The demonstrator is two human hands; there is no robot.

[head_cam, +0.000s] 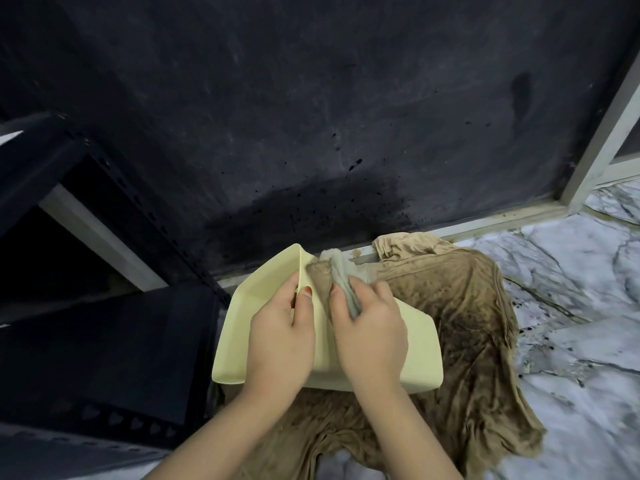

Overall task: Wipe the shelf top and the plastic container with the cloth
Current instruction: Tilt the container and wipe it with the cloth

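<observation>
A pale yellow plastic container is held tilted in the lower middle of the head view. My left hand grips its near rim, thumb inside. My right hand is closed on a bunched grey-brown cloth pressed against the container's upper wall. Both hands hide much of the container's middle. A dark metal shelf with perforated posts stands at the left, close beside the container.
A large dirty brown cloth lies spread on the white marble floor under the container. A dark wall panel with wet stains fills the background, edged by a pale frame along the bottom and right.
</observation>
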